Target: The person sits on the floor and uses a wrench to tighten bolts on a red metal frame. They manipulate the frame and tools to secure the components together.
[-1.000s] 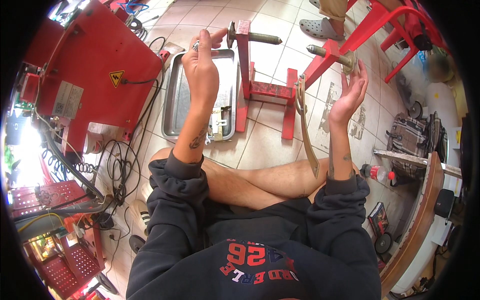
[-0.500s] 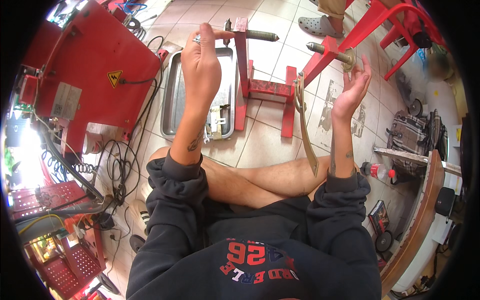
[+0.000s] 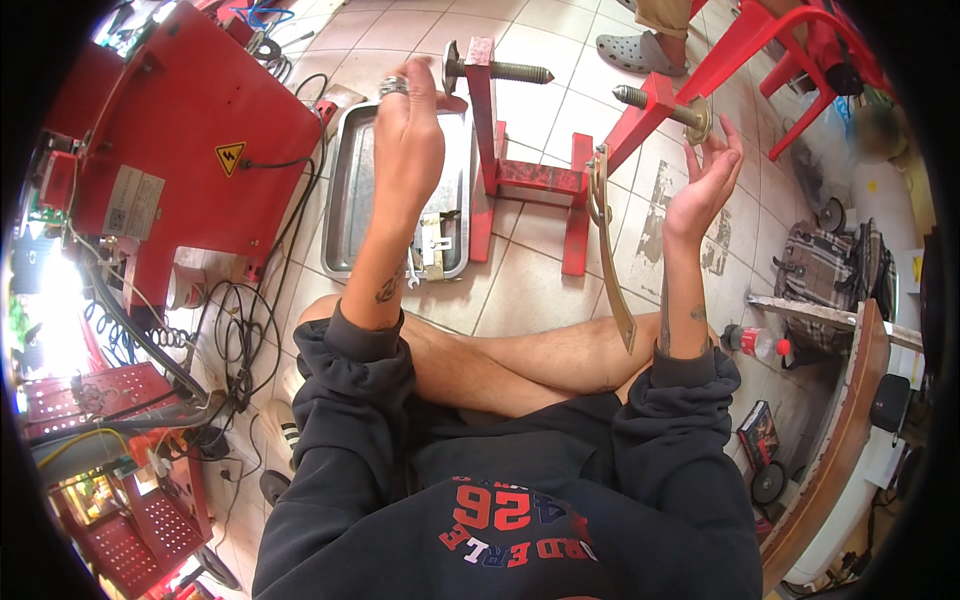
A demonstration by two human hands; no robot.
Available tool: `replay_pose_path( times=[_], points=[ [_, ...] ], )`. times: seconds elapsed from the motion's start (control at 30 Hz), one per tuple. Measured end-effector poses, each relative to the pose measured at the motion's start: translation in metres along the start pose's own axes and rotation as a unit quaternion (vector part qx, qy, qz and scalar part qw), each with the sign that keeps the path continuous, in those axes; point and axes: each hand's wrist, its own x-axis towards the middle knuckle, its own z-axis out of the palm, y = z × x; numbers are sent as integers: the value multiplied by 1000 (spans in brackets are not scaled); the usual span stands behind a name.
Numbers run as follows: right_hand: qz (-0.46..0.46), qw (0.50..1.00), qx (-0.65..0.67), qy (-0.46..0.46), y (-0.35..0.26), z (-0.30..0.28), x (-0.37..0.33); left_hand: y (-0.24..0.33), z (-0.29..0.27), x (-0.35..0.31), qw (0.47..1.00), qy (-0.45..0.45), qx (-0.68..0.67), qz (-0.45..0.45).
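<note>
A red metal stand (image 3: pixel 540 177) rises in front of me with two uprights, each carrying a pointed threaded spindle. My left hand (image 3: pixel 408 140) is beside the round knob (image 3: pixel 450 70) of the left spindle (image 3: pixel 520 73), fingers loosely apart, with a gap to the knob. Some of its fingers are hidden behind the hand. On the other side, my right hand (image 3: pixel 700 185) is open, its spread fingers at the rim of the brass-coloured disc (image 3: pixel 703 120) on the right spindle (image 3: pixel 632 96). Light contact there is hard to judge. A curved brass-coloured bar (image 3: pixel 606 255) hangs from the right upright.
A metal tray (image 3: pixel 336 200) with a wrench and a small metal part lies behind my left arm. Red machine (image 3: pixel 190 150) and loose cables (image 3: pixel 245 335) are at left. A bottle (image 3: pixel 755 342), a wooden edge (image 3: pixel 835 430) and another person's clog (image 3: pixel 640 54) are at right and far.
My left hand has come off the left knob and dropped slightly toward me, its fingers turning. The knob shows more of its face. My right hand has hardly moved.
</note>
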Motion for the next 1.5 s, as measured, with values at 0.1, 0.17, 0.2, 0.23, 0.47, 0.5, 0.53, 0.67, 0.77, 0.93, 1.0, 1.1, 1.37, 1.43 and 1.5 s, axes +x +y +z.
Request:
replay_pose_path(
  times=[0.1,0.17,0.2,0.23,0.47,0.5,0.53,0.67,0.77,0.93,1.0,1.1,1.37,1.43,1.5],
  points=[
    [-27,999,46,-10,-3,5,2,16,3,-6,995,71,40,65],
    [-61,993,101,-11,-3,2,6,15,5,-6,990,86,22,109],
    [-68,992,111,-9,-2,-2,6,10,6,-4,990,76,-5,123],
    [-75,990,121,-7,1,-7,6,4,8,-2,988,66,-31,137],
    [13,1000,-11,18,-1,-2,1,-15,17,4,983,70,-89,147],
    [8,1000,1,16,-1,-1,1,-11,16,2,989,56,-60,120],
    [2,1000,12,14,-1,1,1,-9,15,1,994,41,-31,92],
    [-59,994,89,-7,-4,4,5,-12,3,4,991,85,-19,105],
    [-77,985,154,0,1,-9,11,-12,-2,6,988,83,-44,123],
    [10,1000,9,26,3,-10,7,-8,4,7,985,56,-119,109],
    [5,1000,-9,12,-4,-5,6,-13,8,7,991,48,-89,84],
    [-15,1000,-21,-9,-5,-1,5,-16,4,9,998,31,-12,55],
    [-24,998,60,-12,-8,1,9,-13,-9,9,991,50,-89,90],
    [-37,996,83,1,-6,-1,8,-11,-5,9,987,43,-114,108],
    [-58,993,104,22,0,-9,9,-10,-1,7,986,38,-123,106]
  ],
)
